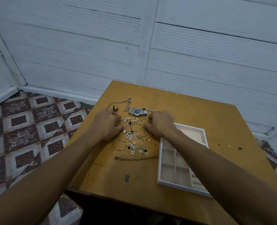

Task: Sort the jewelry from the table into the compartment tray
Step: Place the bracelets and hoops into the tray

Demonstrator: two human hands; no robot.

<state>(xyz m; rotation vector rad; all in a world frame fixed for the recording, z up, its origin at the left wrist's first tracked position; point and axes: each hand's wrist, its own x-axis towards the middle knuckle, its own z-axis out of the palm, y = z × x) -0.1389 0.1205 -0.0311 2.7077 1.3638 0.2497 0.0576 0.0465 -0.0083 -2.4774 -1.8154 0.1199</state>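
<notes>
On a scuffed ochre wooden tabletop [191, 114], a person's left hand [106, 125] pinches a thin gold bangle [117, 122] in curled fingers. The right hand [163, 125] pinches a second gold bangle [144, 120]. Both lie among scattered jewelry beside a silver wristwatch [137, 112], just left of the white, beige-lined compartment tray [167, 171].

Both hands reach over the middle of the wooden table [199, 120]. The left hand [107, 123] pinches a gold bangle [117, 123] and the right hand [161, 125] pinches a second gold bangle [142, 121]. A wristwatch [137, 112] lies beyond them, towards the far edge. A chain bracelet [136, 158] lies nearer. The white compartment tray [159, 164] sits by the right edge, under the right forearm.
</notes>
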